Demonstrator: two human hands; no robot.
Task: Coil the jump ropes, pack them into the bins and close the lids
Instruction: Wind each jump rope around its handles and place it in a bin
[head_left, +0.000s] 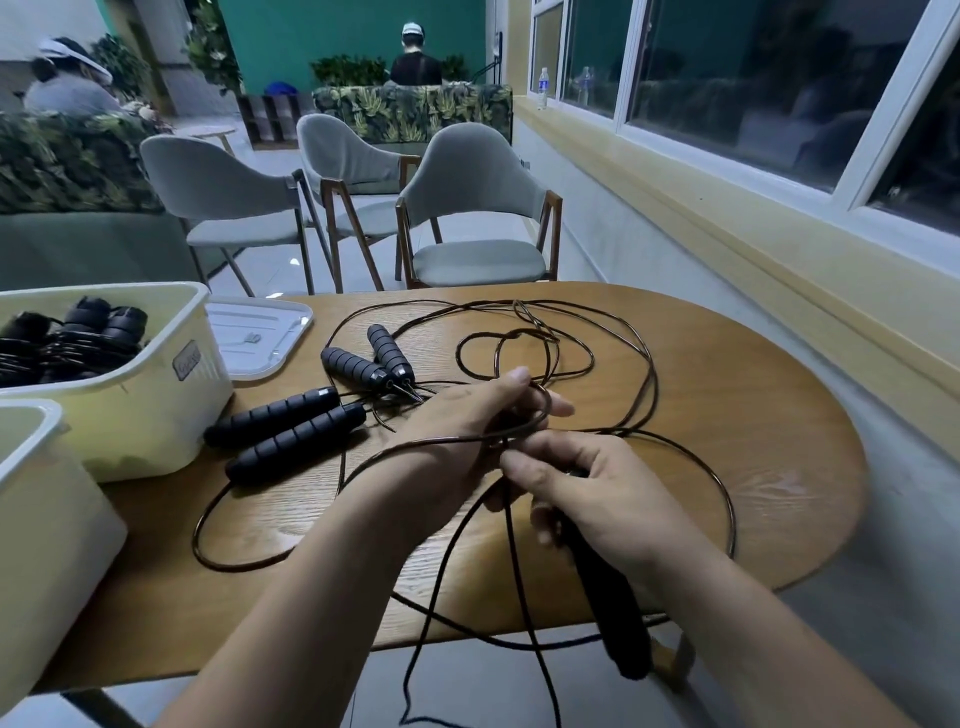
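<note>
One cord wraps left hand; right hand pinches it.

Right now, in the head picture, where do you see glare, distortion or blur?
Head view: a soft glare patch lies on the table, on its right side; the wide-angle lens bends the window frame; the person at far left is blurred; the left hand, right hand and jump rope are sharp.
</note>
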